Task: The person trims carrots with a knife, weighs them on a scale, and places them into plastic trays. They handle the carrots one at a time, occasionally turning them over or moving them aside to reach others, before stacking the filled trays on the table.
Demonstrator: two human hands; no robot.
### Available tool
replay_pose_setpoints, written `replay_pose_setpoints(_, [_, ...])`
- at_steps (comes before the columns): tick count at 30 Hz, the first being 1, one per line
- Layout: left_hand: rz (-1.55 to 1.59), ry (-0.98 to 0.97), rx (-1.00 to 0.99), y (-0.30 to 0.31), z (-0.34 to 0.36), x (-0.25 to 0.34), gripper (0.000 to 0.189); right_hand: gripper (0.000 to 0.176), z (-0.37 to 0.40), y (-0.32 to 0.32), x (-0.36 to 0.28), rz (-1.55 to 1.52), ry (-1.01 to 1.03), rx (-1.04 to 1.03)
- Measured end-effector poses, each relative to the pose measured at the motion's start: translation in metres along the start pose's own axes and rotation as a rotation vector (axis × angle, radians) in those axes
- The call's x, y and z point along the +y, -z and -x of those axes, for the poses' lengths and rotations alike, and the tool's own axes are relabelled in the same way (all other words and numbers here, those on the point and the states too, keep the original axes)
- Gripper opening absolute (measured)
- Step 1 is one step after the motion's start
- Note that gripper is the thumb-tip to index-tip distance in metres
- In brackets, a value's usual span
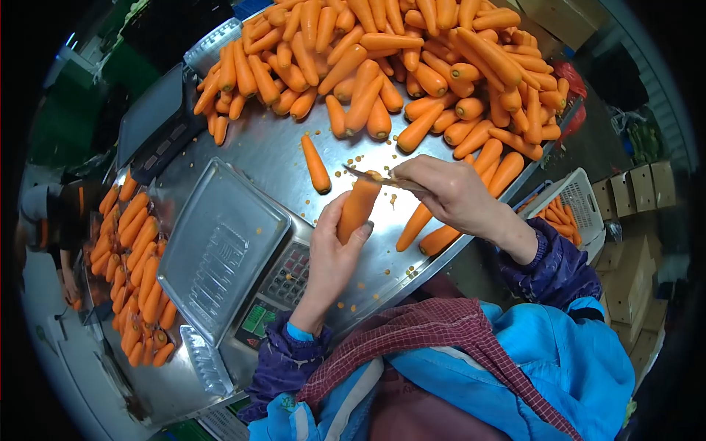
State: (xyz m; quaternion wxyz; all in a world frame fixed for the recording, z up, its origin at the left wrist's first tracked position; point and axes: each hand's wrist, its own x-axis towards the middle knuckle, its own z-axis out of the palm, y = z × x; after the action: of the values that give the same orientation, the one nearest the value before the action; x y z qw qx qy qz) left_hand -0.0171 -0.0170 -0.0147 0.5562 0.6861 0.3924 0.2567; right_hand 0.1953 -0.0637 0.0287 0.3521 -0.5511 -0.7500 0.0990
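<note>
I am watching the left hand (332,253) just below the middle of the frame. It is closed around the lower half of a carrot (358,208), with the thumb on the near side and the fingers wrapping behind. The carrot is standing steeply in the picture. Its long axis is running from the palm at lower left up to a tip at upper right, lifted clear of the steel table (257,140).

The right hand (450,195) is coming in from the right of the frame and is closed on the handle of a knife (368,176). The thin blade is pointing left and lying almost crosswise to the carrot's axis. It is meeting the carrot right at its upper tip, so the blade is sitting above and slightly right of the left hand's fingers, close to them but apart. The right hand is the one nearer that tip, and the left is holding the other end.

Around them, I am seeing a loose carrot (316,163) lying alone just left of the blade, and a big carrot pile (412,59) filling the top of the frame. A weighing scale's metal tray (220,250) is sitting left of the left hand. Small orange scraps are dotting the table under both hands.
</note>
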Motion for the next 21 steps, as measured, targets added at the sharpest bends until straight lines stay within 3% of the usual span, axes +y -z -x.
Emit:
replay_pose_setpoints(3, [-0.009, -0.04, 0.029, -0.006, 0.001, 0.005, 0.049, 0.024, 0.0, 0.004, -0.001, 0.218, 0.008, -0.069])
replay_pose_setpoints(8, [-0.12, -0.102, 0.001, 0.001, 0.007, 0.021, 0.048, 0.02, 0.013, 0.003, 0.02, 0.221, -0.069, -0.102])
replay_pose_setpoints(12, [-0.083, -0.025, 0.115, 0.05, 0.023, 0.036, 0.048, 0.015, 0.031, -0.004, 0.066, 0.215, -0.28, -0.159])
replay_pose_setpoints(14, [-0.153, -0.017, 0.272, 0.085, 0.028, 0.037, 0.047, 0.018, 0.041, -0.004, 0.077, 0.055, -0.451, -0.194])
replay_pose_setpoints(16, [-0.513, -0.027, 0.365, 0.124, 0.03, 0.032, 0.047, 0.018, 0.042, -0.005, 0.089, 0.029, -0.475, -0.176])
replay_pose_setpoints(17, [-0.516, -0.028, 0.363, 0.138, 0.032, 0.026, 0.047, 0.018, 0.04, -0.008, 0.098, 0.0, -0.495, -0.149])
replay_pose_setpoints(19, [-1.117, 0.081, 0.363, 0.16, 0.037, 0.011, 0.046, 0.022, 0.033, -0.02, 0.118, -0.051, -0.424, -0.05])
replay_pose_setpoints(21, [-1.133, 0.135, 0.353, 0.177, 0.041, -0.019, 0.046, 0.026, 0.008, -0.034, 0.128, -0.077, -0.498, -0.083])
